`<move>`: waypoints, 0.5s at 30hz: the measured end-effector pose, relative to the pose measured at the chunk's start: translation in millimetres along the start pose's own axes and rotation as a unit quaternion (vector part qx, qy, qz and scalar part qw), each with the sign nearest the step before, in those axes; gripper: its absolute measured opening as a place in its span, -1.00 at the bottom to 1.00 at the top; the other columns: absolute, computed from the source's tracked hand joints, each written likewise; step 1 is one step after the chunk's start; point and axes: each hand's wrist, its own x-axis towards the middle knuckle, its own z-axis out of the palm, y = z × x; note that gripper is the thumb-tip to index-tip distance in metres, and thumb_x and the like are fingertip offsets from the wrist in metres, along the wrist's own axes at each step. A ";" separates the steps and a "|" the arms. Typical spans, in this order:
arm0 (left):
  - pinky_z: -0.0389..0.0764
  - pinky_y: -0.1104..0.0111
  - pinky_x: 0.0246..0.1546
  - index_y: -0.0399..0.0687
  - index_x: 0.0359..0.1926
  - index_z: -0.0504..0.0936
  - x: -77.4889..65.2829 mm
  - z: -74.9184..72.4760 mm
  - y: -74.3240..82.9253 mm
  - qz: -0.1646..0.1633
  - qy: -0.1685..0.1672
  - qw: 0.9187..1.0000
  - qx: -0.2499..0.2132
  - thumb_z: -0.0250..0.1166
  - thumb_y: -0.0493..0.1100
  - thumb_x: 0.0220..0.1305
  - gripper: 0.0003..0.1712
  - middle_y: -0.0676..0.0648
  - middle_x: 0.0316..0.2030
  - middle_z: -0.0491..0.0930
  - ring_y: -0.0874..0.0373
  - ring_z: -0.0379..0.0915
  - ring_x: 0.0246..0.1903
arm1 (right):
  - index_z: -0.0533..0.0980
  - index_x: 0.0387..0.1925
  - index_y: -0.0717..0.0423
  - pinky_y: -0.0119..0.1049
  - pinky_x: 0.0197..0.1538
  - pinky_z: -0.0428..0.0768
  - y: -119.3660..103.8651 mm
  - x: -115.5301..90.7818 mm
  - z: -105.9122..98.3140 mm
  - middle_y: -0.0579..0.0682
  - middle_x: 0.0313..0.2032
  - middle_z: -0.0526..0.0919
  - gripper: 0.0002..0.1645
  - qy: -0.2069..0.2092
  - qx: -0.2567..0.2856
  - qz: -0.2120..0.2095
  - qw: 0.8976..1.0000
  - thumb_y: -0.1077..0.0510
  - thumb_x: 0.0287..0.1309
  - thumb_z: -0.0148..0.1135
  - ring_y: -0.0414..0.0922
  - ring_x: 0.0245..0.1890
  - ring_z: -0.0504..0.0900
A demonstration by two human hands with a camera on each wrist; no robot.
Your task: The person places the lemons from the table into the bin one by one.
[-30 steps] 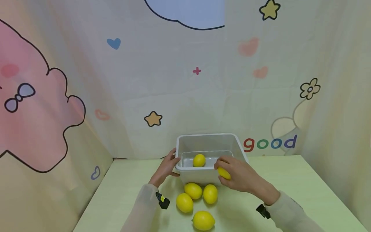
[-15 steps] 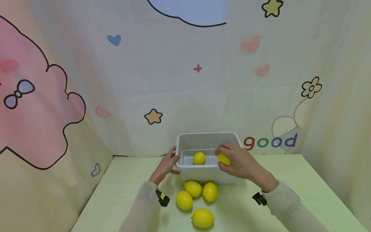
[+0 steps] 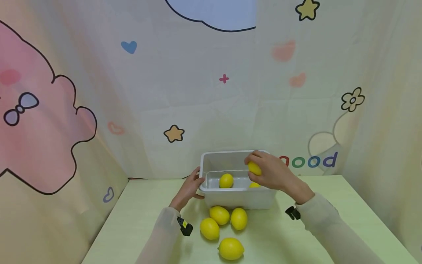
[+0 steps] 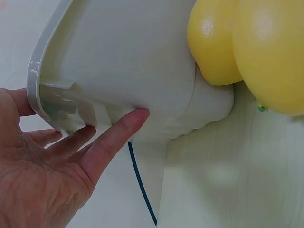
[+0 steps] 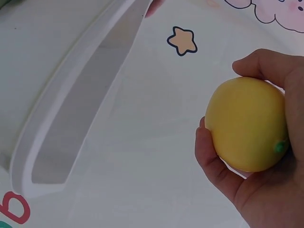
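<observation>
My right hand (image 3: 271,170) grips a lemon (image 3: 254,168) over the right part of a white plastic bin (image 3: 239,200). In the right wrist view the held lemon (image 5: 247,124) has a small green stem end, with fingers and thumb curled round it. Inside the bin lie a lemon (image 3: 226,180) near the middle and another lemon (image 3: 255,185), partly hidden by the front rim. My left hand (image 3: 188,189) holds the bin's left side. In the left wrist view, one digit of that hand (image 4: 52,175) passes behind the rim and other fingers (image 4: 121,130) touch the outer wall.
Several lemons lie on the pale table (image 3: 145,212) in front of the bin; the nearest lemon (image 3: 231,249) is closest to me. A printed cloth (image 3: 197,91) stands close behind the bin.
My right hand has lifted the lemon from in front of the bin's front wall to above the rim. A second lemon inside now shows beneath it. The left hand stays on the bin.
</observation>
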 end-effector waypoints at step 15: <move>0.73 -0.01 -0.27 0.18 0.56 -0.06 -0.7 -0.5 0.7 -0.004 0.001 1.000 0.000 0.01 -0.01 0.49 -0.27 -0.25 0.49 0.11 -0.33 0.25 0.34 | 0.59 -0.10 0.03 -0.26 -0.29 0.60 9.8 26.8 -10.1 0.02 -0.06 0.64 -0.71 -0.011 -0.009 0.023 1.000 0.09 0.10 0.32 -0.08 -0.31 0.54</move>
